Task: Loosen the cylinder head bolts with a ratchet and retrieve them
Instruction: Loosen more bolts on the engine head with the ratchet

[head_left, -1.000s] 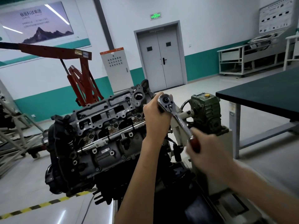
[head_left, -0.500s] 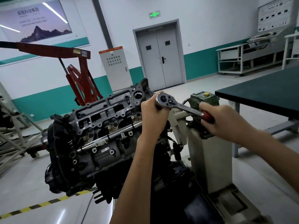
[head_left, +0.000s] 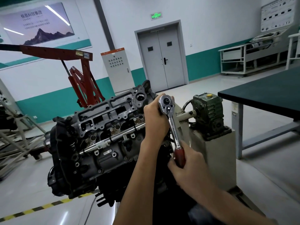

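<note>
A dark engine with its grey cylinder head [head_left: 103, 117] hangs tilted on a stand in the middle. A chrome ratchet [head_left: 172, 124] with a red handle sits at the head's right end. My left hand [head_left: 155, 119] wraps around the ratchet's round head and steadies it. My right hand [head_left: 190, 166] grips the red handle, which points down toward me. The bolt and socket under the ratchet are hidden behind my left hand.
A green gearbox [head_left: 207, 112] on a grey pedestal [head_left: 215, 158] stands right of the engine. A dark-topped table [head_left: 266, 93] is at the right. A red engine hoist [head_left: 81, 70] stands behind the engine. Yellow-black floor tape [head_left: 39, 207] runs at lower left.
The ratchet handle swung up to the right half a second ago, and now it has swung back down toward me. My left hand stayed on the ratchet head.
</note>
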